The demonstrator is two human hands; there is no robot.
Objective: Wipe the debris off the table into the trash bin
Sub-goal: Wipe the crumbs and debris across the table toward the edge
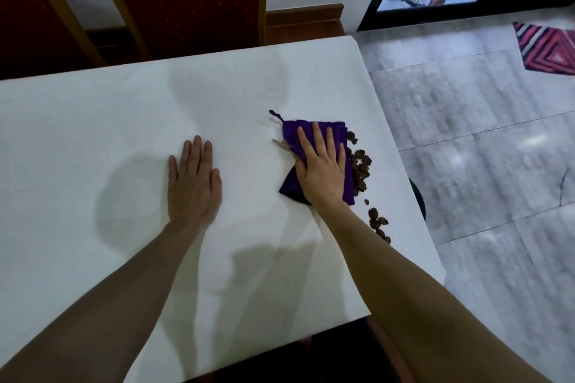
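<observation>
Matt white table (124, 121), soft purple cloth (337, 130), glossy grey floor tiles (466, 134).

Dining room: white-clothed table (124, 134), red upholstered chairs (186, 0)

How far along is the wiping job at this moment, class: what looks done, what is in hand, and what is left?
Done: the brown debris lies gathered near the right edge of the white table, not spread out. In hand: the right hand presses flat on the purple cloth beside that pile, while the left hand rests flat on the table. Left: all of it must still go over the edge; a dark rim there may be the bin.
</observation>
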